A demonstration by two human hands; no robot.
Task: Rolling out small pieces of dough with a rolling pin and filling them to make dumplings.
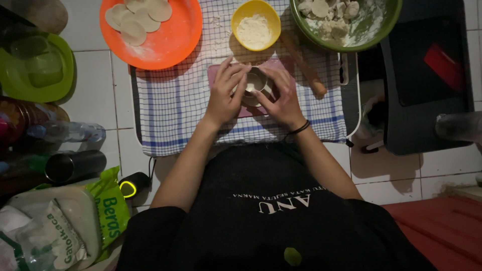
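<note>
Two hands, our left hand (224,93) and right hand (282,100), curl their fingers closed around one round metal cutter (255,83) on one pink board (221,73) at the middle of the checked cloth (170,110). Near its far edge we count one yellow flour bowl (255,24), one orange plate (168,42) with five dough rounds (133,31), one green bowl (351,40) and one rolling pin (304,65).

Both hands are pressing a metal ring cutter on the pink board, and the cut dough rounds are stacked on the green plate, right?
Not quite. The head view shows the dough rounds on the orange plate, not a green one. Both hands, left and right, are around the metal cutter on the pink board.
</note>
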